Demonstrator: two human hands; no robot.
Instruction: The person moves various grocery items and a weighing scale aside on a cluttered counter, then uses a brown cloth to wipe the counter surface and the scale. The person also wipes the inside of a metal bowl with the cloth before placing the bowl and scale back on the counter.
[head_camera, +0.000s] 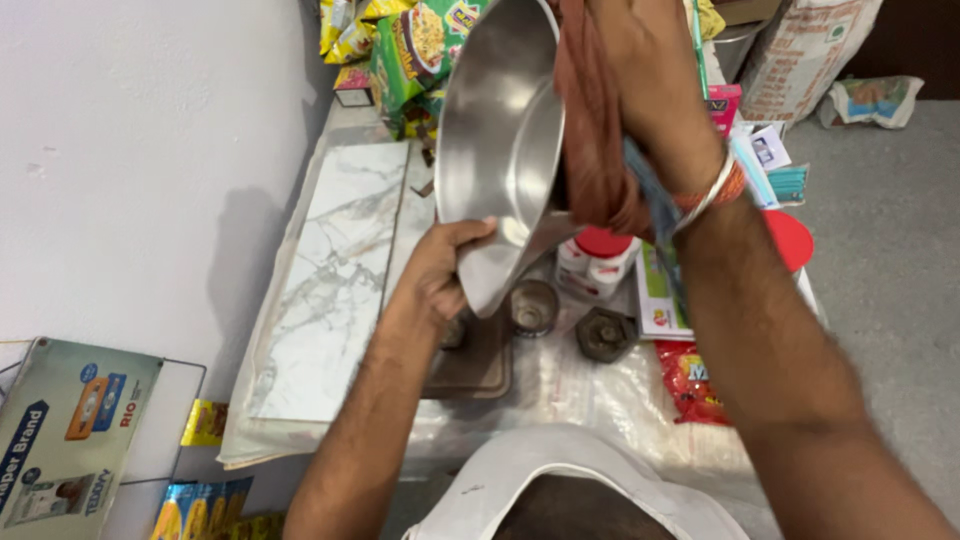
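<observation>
Bare forearms, no sleeves; right wrist (712, 190) w/ silver bangle + orange-red thread; white garment at chest

Steel pan (497, 140) rim and right hand (640, 70) fingers beyond the top edge.

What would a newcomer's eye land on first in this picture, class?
A shiny steel pan fills the upper middle, tilted on its side. The left hand grips its lower edge, while the right hand presses a reddish-brown cloth against its rim. Below lies a cluttered counter with a marble slab at left.
</observation>
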